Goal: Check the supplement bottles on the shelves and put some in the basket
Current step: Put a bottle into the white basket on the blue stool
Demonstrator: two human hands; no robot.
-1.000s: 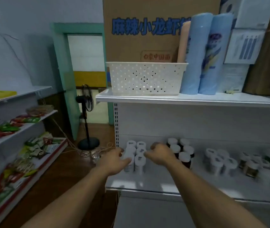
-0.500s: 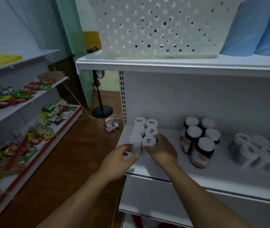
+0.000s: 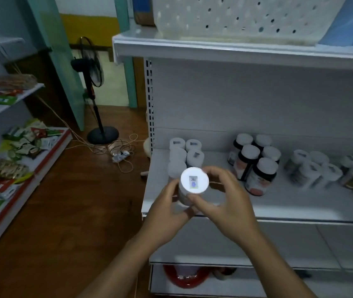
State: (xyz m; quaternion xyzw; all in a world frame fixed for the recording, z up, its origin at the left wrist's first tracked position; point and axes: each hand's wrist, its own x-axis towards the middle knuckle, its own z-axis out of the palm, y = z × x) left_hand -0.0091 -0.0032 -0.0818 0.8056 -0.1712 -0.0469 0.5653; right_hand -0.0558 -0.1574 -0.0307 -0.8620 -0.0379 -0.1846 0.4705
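Item: one white plastic supplement bottle with a round white cap and a small printed sticker on top (image 3: 194, 180), held upright, cap toward the camera, just in front of and above the front edge of the white metal middle shelf (image 3: 300, 201). Left hand (image 3: 167, 209): fingers curled round the bottle's left side. Right hand (image 3: 225, 201): thumb across the front, fingers wrapped round the right side; both grip it. On the shelf behind: a cluster of like white bottles (image 3: 195, 157), and to the right a group of dark brown bottles with white caps (image 3: 261, 175); further jars beyond are blurred. White perforated plastic basket (image 3: 235, 18): on the upper shelf (image 3: 214, 50), well above the hands; its contents cannot be seen from below. Status, as judged: checking the first group is under way; this bottle is not yet in the basket, and the other groups appear untouched.
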